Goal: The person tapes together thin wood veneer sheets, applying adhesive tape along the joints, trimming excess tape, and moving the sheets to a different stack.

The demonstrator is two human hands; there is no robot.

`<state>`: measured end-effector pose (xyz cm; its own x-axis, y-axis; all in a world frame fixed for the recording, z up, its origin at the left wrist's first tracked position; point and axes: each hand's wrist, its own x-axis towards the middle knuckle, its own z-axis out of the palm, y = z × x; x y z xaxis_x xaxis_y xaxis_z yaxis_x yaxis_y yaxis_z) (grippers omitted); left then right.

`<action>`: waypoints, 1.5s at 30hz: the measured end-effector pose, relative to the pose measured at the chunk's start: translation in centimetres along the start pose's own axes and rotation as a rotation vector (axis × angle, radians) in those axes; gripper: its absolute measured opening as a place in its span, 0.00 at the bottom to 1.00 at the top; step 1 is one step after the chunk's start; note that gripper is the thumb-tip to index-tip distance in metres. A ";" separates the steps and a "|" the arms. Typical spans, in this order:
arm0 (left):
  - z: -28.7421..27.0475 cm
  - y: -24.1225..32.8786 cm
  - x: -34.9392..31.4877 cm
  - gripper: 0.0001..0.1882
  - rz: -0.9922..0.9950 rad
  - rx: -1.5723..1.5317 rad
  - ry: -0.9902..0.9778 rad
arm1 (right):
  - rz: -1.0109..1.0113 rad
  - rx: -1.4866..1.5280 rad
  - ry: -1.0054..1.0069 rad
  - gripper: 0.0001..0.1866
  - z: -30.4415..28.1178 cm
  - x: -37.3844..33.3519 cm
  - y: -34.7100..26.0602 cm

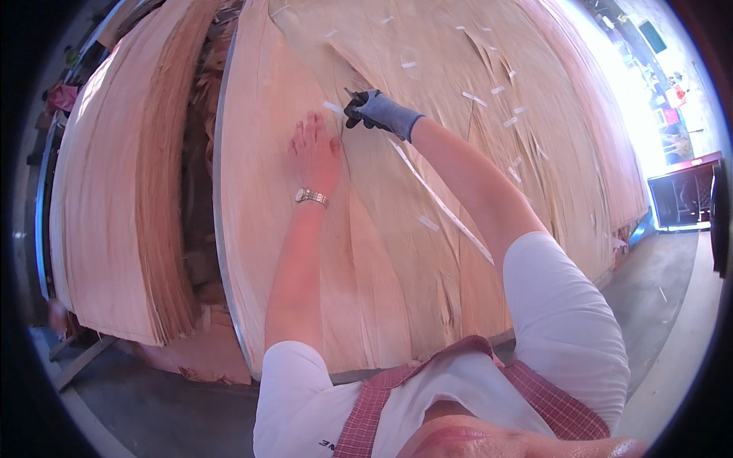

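My left hand (314,149), bare and with a metal watch (311,196) at the wrist, lies flat with fingers stretched on a pale wood veneer sheet (267,229). To its right, my right hand (374,111) wears a grey-blue glove with black fingertips. Its fingers are closed on a small dark pointed tool (350,92), mostly hidden by the glove. A short piece of white tape (333,107) sits on the veneer between the hands. From near the right wrist, a long white tape strip (443,202) runs toward me across the sheet.
More short white tape pieces (474,99) dot the sheet's right half, where the veneer is split and rippled (489,65). On the left, beyond a gap, stands a thick veneer stack (114,191). A dark box-shaped object (683,197) stands at the far right above the grey floor (657,267).
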<state>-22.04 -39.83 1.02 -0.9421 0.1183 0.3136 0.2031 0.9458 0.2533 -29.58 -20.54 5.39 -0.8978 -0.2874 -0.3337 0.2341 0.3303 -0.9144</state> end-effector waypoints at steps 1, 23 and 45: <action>0.3 0.3 0.8 0.33 0.038 -0.011 0.014 | 0.003 -0.021 0.010 0.08 0.0 1.1 0.6; 1.8 1.0 2.6 0.29 0.203 0.041 -0.126 | -0.033 -0.946 0.276 0.23 0.8 0.4 0.8; -6.0 5.4 -16.4 0.28 0.056 0.007 -0.031 | 0.243 0.013 -0.142 0.15 7.7 -13.4 5.9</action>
<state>-3.91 -38.47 2.70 -0.9373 0.1800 0.2986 0.2537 0.9395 0.2301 -13.30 -21.67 2.73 -0.7538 -0.3250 -0.5712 0.4412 0.3940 -0.8063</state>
